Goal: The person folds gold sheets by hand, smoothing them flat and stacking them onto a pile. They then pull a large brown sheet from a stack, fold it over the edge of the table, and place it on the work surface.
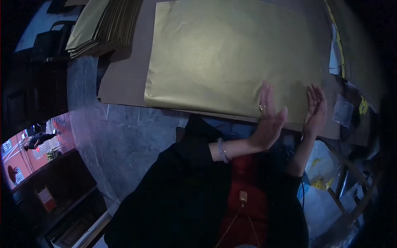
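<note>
A large sheet of gold paper lies spread in front of me on brown cardboard, with creases along its left edge. My left hand, with a ring on a finger and a pale bangle at the wrist, is held edge-on at the sheet's near edge, fingers stretched and thumb apart. To its right, my right hand is at the near right corner, palm turned inward and fingers extended. Nothing shows in either hand, and a strip of gold paper is visible between them.
A stack of folded gold paper sits at the upper left. Beside the right hand lies a small clear plastic packet. White bags with yellow tape are at the lower right. Grey floor shows left; a person is outside the doorway.
</note>
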The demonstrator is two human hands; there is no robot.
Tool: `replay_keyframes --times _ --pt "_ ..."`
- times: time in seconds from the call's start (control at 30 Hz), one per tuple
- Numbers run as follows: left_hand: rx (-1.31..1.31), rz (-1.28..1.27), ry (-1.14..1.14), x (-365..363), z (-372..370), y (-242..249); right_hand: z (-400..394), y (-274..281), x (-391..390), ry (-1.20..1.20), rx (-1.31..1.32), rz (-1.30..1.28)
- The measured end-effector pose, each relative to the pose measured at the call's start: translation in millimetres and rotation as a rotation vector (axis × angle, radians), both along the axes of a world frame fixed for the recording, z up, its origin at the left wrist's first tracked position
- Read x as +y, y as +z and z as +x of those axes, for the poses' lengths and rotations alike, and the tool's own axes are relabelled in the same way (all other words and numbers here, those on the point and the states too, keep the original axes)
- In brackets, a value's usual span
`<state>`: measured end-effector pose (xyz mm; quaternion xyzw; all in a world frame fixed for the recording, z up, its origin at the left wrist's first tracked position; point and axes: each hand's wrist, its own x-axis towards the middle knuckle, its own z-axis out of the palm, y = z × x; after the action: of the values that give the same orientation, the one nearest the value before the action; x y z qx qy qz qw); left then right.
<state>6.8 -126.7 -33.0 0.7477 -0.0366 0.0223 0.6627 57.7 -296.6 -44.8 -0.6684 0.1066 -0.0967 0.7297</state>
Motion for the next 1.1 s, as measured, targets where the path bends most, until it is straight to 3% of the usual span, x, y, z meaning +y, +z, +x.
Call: replay_keyframes --times 0.2,0.33,0.37,0.47,0.5,0.6,0.73,0.87,0.93,1.0,1.03,1.1 --pt "0.038 -0.185 0.121 45 -5 2 -1 3 4 0.012 -0.018 -0.044" --pt "-0.053 -0.006 0.119 78 -13 -11 -1 -6 -8 0.044 -0.008 -0.023" --pt "0.015 -0.083 0.146 83 -13 14 0 -10 -12 0.047 -0.007 -0.014" --pt "0.008 -0.103 0.168 100 -17 11 1 -13 -13 0.026 -0.008 0.027" --pt "0.103 -0.298 0.173 104 -17 9 1 -9 -11 0.031 -0.017 0.014" --pt "0.176 -0.346 0.227 121 -23 13 1 -14 -12 0.042 -0.037 0.008" --pt "0.108 -0.281 0.274 146 -29 5 1 -2 -1 -0.040 0.035 0.002" --pt "0.095 -0.265 0.322 170 -33 5 3 -17 -15 0.048 -0.042 -0.007" --pt "0.126 -0.250 0.324 177 -26 33 3 -17 -15 0.041 -0.059 -0.032" --pt "0.579 -0.451 0.529 180 -13 67 3 -10 -9 0.026 -0.035 -0.043" --pt "0.350 -0.156 0.365 185 -25 48 2 -8 -7 0.009 -0.011 -0.052" --pt "0.346 -0.289 0.395 201 -31 67 2 -10 -9 0.021 -0.012 -0.044"
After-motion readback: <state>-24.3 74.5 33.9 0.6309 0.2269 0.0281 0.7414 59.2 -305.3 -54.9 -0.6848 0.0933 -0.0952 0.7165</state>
